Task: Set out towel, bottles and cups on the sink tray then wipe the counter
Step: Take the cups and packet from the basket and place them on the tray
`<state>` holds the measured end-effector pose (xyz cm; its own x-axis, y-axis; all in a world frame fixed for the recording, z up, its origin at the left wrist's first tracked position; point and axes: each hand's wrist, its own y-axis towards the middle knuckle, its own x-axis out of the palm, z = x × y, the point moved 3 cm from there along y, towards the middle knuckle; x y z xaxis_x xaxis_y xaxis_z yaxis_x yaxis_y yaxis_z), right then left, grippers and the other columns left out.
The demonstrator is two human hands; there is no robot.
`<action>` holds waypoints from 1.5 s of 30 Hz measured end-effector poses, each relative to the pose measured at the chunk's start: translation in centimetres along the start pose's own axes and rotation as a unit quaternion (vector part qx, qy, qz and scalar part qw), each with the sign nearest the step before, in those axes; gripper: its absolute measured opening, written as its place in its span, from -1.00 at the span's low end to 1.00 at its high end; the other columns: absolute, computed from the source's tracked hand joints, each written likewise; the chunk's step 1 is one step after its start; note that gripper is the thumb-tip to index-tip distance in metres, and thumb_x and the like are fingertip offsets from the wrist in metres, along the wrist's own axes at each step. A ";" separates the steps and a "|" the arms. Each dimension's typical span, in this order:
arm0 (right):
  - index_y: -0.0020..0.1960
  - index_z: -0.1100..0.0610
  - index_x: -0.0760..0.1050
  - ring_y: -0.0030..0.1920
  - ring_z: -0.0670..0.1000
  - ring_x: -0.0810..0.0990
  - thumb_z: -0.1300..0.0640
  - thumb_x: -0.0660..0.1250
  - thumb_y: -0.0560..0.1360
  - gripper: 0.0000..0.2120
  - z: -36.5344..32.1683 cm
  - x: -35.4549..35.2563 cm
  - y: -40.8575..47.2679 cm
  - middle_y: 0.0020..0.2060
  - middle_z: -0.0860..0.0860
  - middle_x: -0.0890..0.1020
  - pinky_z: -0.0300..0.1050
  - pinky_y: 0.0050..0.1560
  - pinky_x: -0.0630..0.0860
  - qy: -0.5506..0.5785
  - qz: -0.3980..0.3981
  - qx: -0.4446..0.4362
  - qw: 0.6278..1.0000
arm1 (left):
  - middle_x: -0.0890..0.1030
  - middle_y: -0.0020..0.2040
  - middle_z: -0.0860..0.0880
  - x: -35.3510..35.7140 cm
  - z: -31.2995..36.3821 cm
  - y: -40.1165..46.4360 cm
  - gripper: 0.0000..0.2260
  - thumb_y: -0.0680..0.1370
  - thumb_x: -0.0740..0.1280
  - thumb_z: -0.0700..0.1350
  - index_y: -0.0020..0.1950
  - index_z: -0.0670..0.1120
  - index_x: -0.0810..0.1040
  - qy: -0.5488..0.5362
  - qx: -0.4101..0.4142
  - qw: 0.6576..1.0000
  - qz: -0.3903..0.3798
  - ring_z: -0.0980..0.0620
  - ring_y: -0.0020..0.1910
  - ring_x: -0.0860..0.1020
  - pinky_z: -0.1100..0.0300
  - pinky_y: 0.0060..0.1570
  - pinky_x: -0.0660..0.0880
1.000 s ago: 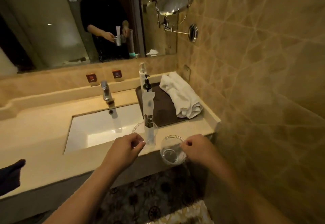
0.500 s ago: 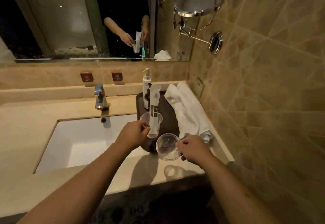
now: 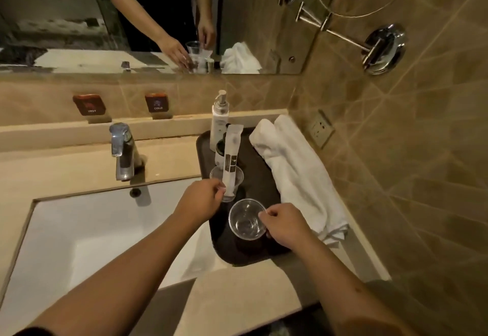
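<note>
While both cups are being seated on the tray [image 3: 204, 145], the entries stand as follows.

Left hand [image 3: 199, 201]: fingers pinched narrow on the lower wall of the far cup [image 3: 227, 177], a clear plastic cup carrying a tall white sachet [image 3: 231, 156] that leans out over its rim. Position: middle of the tray, toward its sink-side edge.

Right hand [image 3: 284, 226]: thumb and forefinger pinched on the rim of the near cup [image 3: 247, 220], clear and empty, mouth up. Position: near end of the tray; whether its base already touches cannot be told.

Tray: dark, at the right end of the desk [image 3: 66, 166], its near end close to the desk's front edge.

Bottles: white pump bottle [image 3: 219, 120] at the tray's far corner; a smaller dark-capped bottle [image 3: 220, 152] just in front, partly hidden by the sachet.

Towel [image 3: 295, 172]: white, rolled, along the tray's wall-side edge.

Handling note: set each base flat before loosening the pinch; thin cups likely tip easily, the far one more so with the tall sachet. Keep the pair just apart, the near cup clear of the tray's lip, the far one off the dark-capped bottle. Wiping is not yet begun.
</note>
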<state>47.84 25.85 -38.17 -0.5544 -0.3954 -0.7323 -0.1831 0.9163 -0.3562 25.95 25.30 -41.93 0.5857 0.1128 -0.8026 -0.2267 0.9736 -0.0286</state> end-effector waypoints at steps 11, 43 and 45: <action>-0.30 0.27 0.58 -0.25 0.15 0.66 0.01 0.35 0.54 -0.64 -0.5 2.3 4.5 -0.37 0.17 0.66 0.06 -0.06 0.59 -0.009 -0.015 0.001 1.000 | 0.73 0.00 -0.01 2.2 -0.8 2.7 -0.82 0.60 0.33 -0.02 0.13 0.01 0.67 -0.010 0.004 1.000 0.013 -0.02 -0.05 0.65 0.07 0.04 0.58; 0.07 -0.02 0.56 -0.09 -0.05 0.59 -0.18 0.29 0.57 -0.74 0.6 -1.3 3.9 -0.07 -0.08 0.65 -0.12 -0.09 0.51 -0.097 -0.023 -0.095 0.990 | 0.68 0.08 0.05 -0.1 -3.8 -5.8 -0.78 0.56 0.34 0.15 0.13 0.08 0.57 0.049 -0.141 0.988 -0.037 0.11 -0.15 0.56 0.23 -0.11 0.50; 0.10 -0.03 0.55 -0.13 -0.05 0.57 -0.18 0.29 0.58 -0.75 -0.2 -2.0 2.9 -0.06 -0.07 0.64 -0.16 -0.17 0.45 -0.140 0.008 -0.139 0.980 | 0.68 0.07 0.04 -1.1 -3.4 -7.9 -0.77 0.56 0.34 0.17 0.10 0.08 0.57 0.060 -0.161 0.984 -0.058 0.11 -0.14 0.57 0.22 -0.06 0.52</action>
<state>48.27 29.32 -37.61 -0.3221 -0.3478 -0.8805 -0.4114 0.8891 -0.2006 24.44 16.77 -42.86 0.5309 -0.0377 -0.8466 -0.4093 0.8633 -0.2952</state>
